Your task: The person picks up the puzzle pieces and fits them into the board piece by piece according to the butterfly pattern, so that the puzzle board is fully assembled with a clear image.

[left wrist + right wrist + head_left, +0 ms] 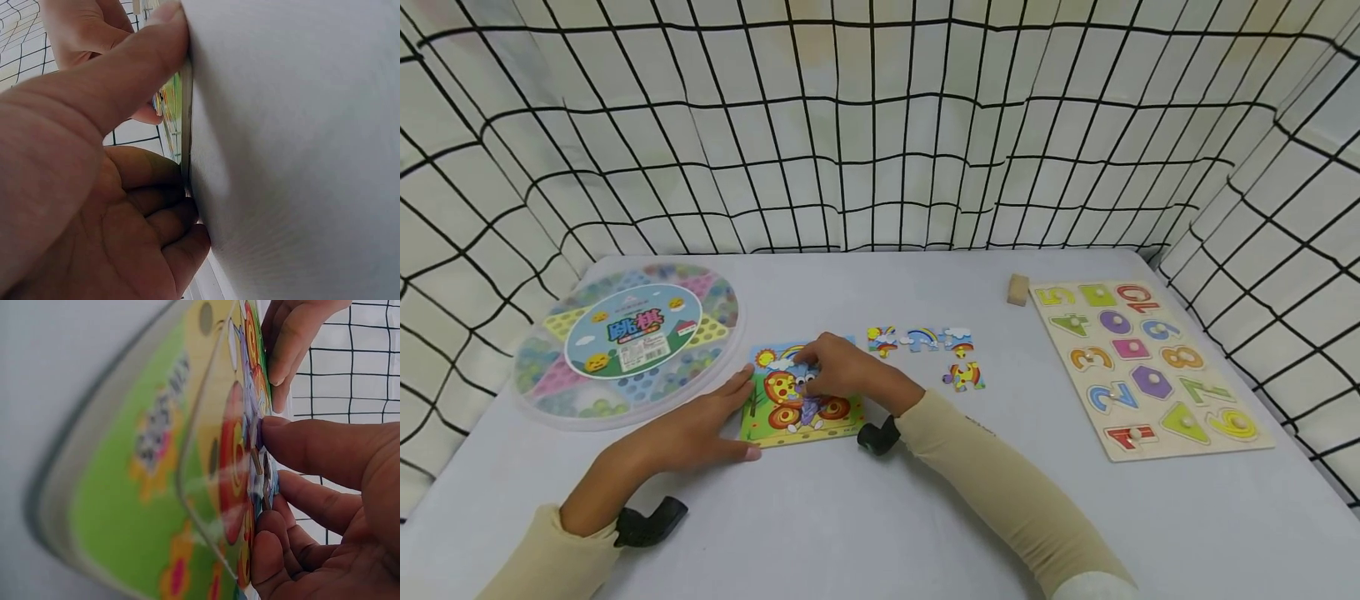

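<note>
A wooden jigsaw puzzle board (760,433) with a colourful cartoon picture lies flat on the white table. My left hand (703,429) holds its left side, the thumb by the near left corner and the fingers along the left edge. Over the upper part of the picture, my right hand (846,367) pinches a small puzzle piece (267,478), tilted against the board in the right wrist view. The hand hides most of that piece in the head view. Loose pieces lie right of the board: a rainbow piece (922,337), a sun piece (882,337) and others.
A round Chinese checkers set (632,333) lies at the left. On the right is a number-and-shape peg board (1138,371), with a small wooden block (1018,289) by its far left corner. Black netting (872,125) over white sheets surrounds the table's back and sides.
</note>
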Demonstrator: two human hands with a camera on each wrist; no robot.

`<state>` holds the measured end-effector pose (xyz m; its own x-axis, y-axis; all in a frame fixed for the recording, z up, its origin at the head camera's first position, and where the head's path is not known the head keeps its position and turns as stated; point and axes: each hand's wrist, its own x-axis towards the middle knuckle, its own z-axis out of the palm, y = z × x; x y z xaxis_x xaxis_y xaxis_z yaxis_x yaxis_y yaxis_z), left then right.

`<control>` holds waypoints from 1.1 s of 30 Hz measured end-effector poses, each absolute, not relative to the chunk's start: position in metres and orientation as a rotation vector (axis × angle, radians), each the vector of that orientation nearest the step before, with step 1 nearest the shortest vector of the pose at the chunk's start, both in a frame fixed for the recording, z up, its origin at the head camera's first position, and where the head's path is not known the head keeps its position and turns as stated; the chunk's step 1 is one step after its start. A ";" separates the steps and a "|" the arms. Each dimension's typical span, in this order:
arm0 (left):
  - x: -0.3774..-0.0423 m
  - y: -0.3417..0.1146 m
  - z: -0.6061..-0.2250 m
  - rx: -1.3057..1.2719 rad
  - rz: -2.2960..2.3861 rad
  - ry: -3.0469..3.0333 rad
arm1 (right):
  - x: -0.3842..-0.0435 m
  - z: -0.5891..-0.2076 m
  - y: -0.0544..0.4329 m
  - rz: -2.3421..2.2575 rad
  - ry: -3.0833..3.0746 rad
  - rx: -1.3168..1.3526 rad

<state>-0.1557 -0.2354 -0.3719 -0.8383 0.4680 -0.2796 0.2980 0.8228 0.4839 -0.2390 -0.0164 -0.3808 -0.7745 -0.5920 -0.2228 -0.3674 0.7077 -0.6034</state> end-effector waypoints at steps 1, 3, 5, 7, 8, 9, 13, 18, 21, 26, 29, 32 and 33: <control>-0.156 -0.235 -0.372 0.571 0.607 2.611 | -0.239 -0.381 -0.016 -0.765 2.511 -0.739; -0.156 -0.235 -0.372 0.566 0.606 2.606 | -0.240 -0.382 -0.015 -0.761 2.513 -0.727; -0.156 -0.235 -0.373 0.564 0.602 2.607 | -0.240 -0.382 -0.015 -0.758 2.520 -0.724; -0.156 -0.235 -0.373 0.563 0.602 2.609 | -0.240 -0.383 -0.015 -0.761 2.525 -0.719; -0.156 -0.235 -0.373 0.564 0.603 2.610 | -0.240 -0.383 -0.015 -0.762 2.526 -0.716; -0.156 -0.235 -0.373 0.565 0.604 2.610 | -0.241 -0.383 -0.015 -0.765 2.526 -0.717; -0.156 -0.234 -0.372 0.561 0.602 2.611 | -0.241 -0.384 -0.015 -0.784 2.514 -0.730; -0.157 -0.235 -0.373 0.564 0.598 2.614 | -0.239 -0.382 -0.015 -0.766 2.526 -0.747; -0.157 -0.235 -0.373 0.571 0.603 2.613 | -0.238 -0.381 -0.016 -0.740 2.538 -0.749; -0.156 -0.234 -0.372 0.571 0.609 2.609 | -0.237 -0.380 -0.016 -0.731 2.537 -0.773; -0.156 -0.234 -0.371 0.570 0.605 2.610 | -0.237 -0.380 -0.016 -0.706 2.545 -0.814; -0.156 -0.234 -0.371 0.570 0.602 2.609 | -0.236 -0.377 -0.017 -0.669 2.559 -0.847; -0.157 -0.235 -0.371 0.571 0.600 2.610 | -0.236 -0.376 -0.016 -0.670 2.562 -0.836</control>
